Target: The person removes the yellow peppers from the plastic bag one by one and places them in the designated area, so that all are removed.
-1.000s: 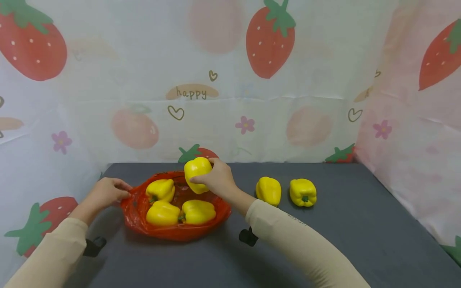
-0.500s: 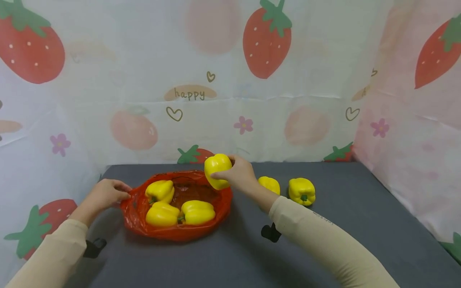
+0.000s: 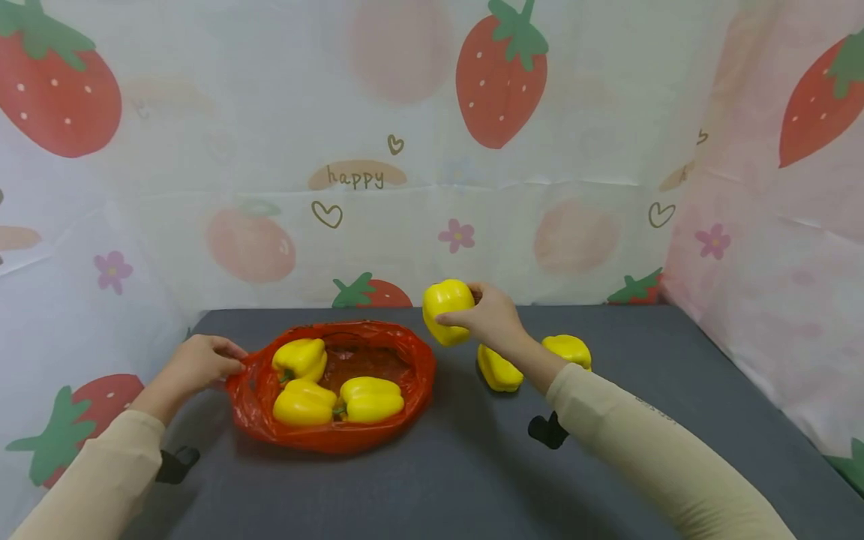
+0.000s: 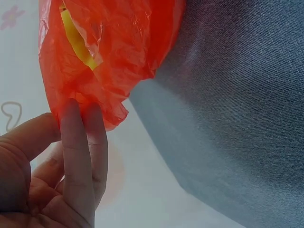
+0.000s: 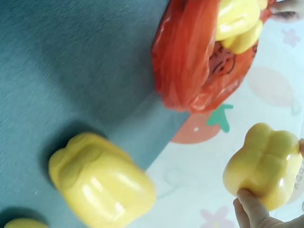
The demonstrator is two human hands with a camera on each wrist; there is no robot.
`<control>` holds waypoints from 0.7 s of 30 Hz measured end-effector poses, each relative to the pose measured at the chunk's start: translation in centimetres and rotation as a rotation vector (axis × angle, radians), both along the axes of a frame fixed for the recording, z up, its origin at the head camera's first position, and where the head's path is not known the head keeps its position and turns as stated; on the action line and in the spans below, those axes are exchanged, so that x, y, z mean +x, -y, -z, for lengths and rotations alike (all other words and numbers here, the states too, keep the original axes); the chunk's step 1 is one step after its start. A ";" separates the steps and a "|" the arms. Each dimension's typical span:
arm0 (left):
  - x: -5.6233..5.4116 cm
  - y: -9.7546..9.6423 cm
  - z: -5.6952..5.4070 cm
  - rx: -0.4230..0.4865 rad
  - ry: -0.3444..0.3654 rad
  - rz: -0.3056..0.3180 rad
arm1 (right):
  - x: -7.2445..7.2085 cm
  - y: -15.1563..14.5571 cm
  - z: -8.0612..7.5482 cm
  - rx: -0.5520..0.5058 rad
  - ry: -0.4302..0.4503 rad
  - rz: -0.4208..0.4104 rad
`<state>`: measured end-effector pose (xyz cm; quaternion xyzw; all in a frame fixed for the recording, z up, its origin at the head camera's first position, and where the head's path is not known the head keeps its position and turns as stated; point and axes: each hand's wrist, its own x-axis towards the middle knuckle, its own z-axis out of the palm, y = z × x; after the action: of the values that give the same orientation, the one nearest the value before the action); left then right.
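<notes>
A red plastic bag lies with its mouth spread wide on the table, with a yellow bell pepper at the back left inside it and two more in front. My left hand pinches the bag's left rim between thumb and fingers; the left wrist view shows the thin plastic at the fingertips. To the right of the bag, my right hand grips another yellow bell pepper, raised above the table. Below that hand sits a pepper, and one further right is partly hidden by the forearm.
The dark grey table is backed by a white cloth printed with strawberries, with more cloth at both sides. A black strap-like piece hangs under the right wrist, another under the left.
My right hand has carried the gripped bell pepper from over the bag to the right, past its rim. My left hand has stayed on the bag's left rim.
</notes>
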<state>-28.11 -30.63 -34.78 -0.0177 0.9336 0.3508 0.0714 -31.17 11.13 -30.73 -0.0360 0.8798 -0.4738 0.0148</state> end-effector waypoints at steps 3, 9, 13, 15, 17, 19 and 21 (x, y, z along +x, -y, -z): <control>0.0 0.1 0.0 0.002 0.001 -0.002 | -0.1 -1.2 0.0 -0.002 -0.004 -0.008; 0.0 0.0 0.0 0.004 0.013 -0.005 | -0.2 -3.6 -0.2 -0.004 -0.008 -0.012; 0.0 0.0 0.0 0.001 0.015 -0.006 | -0.1 -5.0 -0.4 0.005 -0.005 0.001; -0.1 0.1 0.0 0.003 0.015 -0.005 | -0.1 -5.7 -0.5 0.019 -0.010 0.008; -0.1 0.1 0.1 0.004 0.012 -0.001 | -0.1 -6.4 -0.6 0.030 -0.018 0.006; 0.0 0.2 0.0 0.001 0.008 0.004 | -0.1 -7.2 -0.7 0.037 -0.023 0.002; 0.0 0.2 0.0 -0.001 0.006 0.005 | -0.1 -7.9 -0.8 0.048 -0.022 0.002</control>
<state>-28.15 -30.78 -34.82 -0.0166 0.9336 0.3500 0.0752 -31.25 19.07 -29.89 -0.0400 0.8911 -0.4521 0.0057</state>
